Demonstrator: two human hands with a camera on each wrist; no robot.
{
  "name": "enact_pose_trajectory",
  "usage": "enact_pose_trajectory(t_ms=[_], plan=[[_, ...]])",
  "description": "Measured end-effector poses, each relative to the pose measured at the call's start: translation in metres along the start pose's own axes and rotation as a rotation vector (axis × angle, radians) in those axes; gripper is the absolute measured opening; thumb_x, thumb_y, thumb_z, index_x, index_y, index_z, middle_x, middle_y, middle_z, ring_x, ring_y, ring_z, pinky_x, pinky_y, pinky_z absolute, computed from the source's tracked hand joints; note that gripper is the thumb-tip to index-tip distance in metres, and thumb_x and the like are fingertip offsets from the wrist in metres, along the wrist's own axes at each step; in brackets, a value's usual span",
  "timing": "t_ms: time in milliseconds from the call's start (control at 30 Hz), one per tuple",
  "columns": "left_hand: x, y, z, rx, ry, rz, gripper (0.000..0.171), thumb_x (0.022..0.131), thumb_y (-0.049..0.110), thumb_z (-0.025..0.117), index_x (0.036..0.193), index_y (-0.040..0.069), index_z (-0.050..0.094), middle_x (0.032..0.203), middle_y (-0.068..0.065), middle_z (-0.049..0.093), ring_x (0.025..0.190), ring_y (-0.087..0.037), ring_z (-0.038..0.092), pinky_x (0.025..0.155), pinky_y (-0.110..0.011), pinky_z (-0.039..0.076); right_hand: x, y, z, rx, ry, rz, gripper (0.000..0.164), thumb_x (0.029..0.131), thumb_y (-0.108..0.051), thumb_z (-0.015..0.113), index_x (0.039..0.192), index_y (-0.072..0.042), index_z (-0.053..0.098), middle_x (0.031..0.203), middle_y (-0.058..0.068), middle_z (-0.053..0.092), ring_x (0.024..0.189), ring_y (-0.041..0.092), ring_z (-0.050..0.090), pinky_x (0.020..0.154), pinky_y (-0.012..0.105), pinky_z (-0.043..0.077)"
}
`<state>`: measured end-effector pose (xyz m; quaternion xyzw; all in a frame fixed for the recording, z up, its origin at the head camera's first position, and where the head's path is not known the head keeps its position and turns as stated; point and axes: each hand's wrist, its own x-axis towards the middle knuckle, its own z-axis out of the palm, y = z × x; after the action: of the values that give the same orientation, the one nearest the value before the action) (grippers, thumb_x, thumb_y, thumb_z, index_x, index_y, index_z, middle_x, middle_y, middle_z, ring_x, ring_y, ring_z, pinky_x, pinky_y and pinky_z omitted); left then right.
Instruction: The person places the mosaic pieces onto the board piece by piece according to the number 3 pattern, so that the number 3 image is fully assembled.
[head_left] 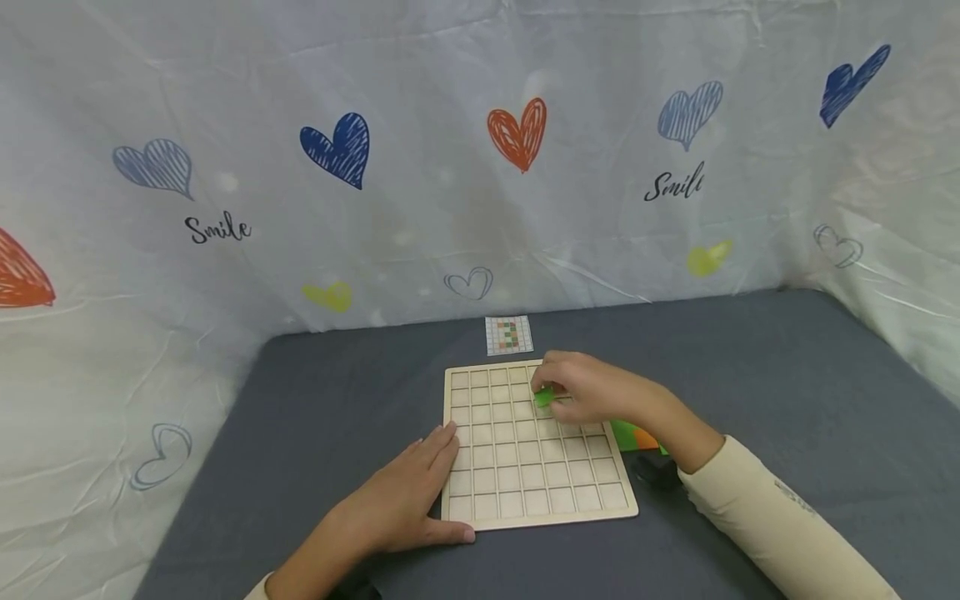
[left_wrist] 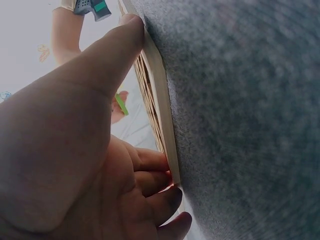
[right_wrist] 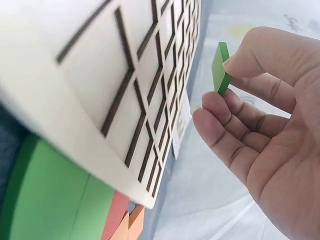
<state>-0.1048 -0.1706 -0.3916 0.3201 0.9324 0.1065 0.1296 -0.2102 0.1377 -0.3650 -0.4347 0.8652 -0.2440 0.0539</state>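
A pale wooden grid board [head_left: 506, 479] lies on the dark grey table. Above its upper right part, my right hand [head_left: 592, 387] pinches a small green square tile [head_left: 543, 397] between thumb and fingers. In the right wrist view the green tile [right_wrist: 220, 69] is tilted on edge, apart from the board [right_wrist: 95, 130]. My left hand [head_left: 401, 492] rests at the board's left edge, fingers and thumb extended along it. The left wrist view shows this hand's thumb [left_wrist: 107, 55] and fingertips touching the board's side [left_wrist: 162, 100].
A small printed card [head_left: 509, 336] with a coloured grid pattern lies beyond the board. Green and orange tiles [head_left: 626, 437] lie by the board's right edge, partly under the right forearm. A white curtain [head_left: 420, 208] with hearts hangs behind the table.
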Motion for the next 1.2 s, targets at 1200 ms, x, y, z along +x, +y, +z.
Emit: enact_pose_trajectory(t_ms=[1200], plan=[[-0.001, 0.001, -0.002, -0.033, -0.016, -0.018, 0.112, 0.085, 0.077, 0.056, 0.158, -0.001, 0.022, 0.165, -0.017, 0.016, 0.15, -0.031, 0.018, 0.117, -0.05, 0.026, 0.049, 0.001, 0.022, -0.042, 0.017, -0.055, 0.022, 0.082, 0.009, 0.063, 0.092, -0.005, 0.077, 0.083, 0.002, 0.059, 0.071, 0.01, 0.043, 0.063, 0.024, 0.041]])
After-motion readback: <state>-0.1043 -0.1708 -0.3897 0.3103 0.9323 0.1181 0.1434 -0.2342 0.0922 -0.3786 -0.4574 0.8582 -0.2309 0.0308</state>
